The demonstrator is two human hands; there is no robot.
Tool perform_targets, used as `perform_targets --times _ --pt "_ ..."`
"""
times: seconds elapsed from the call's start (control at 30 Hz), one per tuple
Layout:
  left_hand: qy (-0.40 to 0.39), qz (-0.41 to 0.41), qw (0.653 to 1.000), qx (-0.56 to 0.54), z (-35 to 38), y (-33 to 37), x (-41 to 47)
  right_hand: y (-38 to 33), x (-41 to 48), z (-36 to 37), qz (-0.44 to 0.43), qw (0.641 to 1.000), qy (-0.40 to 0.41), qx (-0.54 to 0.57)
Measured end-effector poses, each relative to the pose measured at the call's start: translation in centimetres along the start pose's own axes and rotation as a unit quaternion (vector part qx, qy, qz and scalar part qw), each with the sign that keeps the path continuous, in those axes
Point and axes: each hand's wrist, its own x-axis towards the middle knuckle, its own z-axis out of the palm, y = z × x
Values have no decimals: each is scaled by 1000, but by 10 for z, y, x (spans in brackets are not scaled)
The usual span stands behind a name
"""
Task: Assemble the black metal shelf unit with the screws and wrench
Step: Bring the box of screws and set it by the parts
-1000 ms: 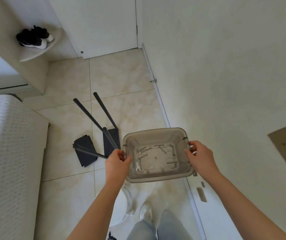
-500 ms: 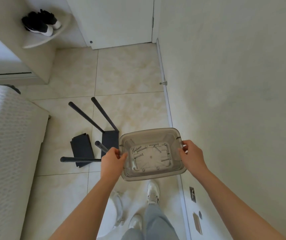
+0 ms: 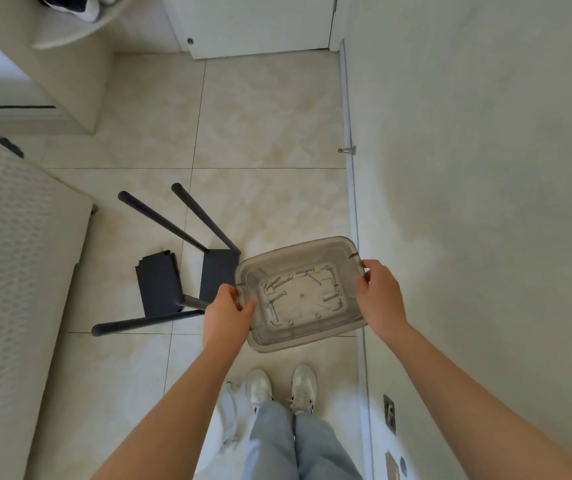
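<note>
Over beige tiles (image 3: 260, 116), the translucent plastic tray (image 3: 312, 337) of silver screws (image 3: 277, 296) stays gripped by left hand (image 3: 227, 315) and right hand (image 3: 379, 296) beside the black metal shelf parts (image 3: 158, 285); assembly is judged unstarted.

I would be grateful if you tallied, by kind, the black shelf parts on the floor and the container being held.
Black tubes: 4
Black flat panels: 2
Clear bin: 1
Total: 7
The screws lying in the bin are too small to count.
</note>
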Motion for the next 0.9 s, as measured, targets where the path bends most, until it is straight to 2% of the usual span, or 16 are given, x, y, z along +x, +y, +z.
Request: perform_targets --times 0.3,0.5,0.9 --pt "-30 -29 999 24 35 -17 58 12 66 37 -22 999 -39 -29" --pt "-45 -67 997 1 75 -37 102 30 119 77 -45 997 -47 -31" --pt "-69 -133 986 -73 174 -124 197 94 194 194 -62 993 -78 -68"
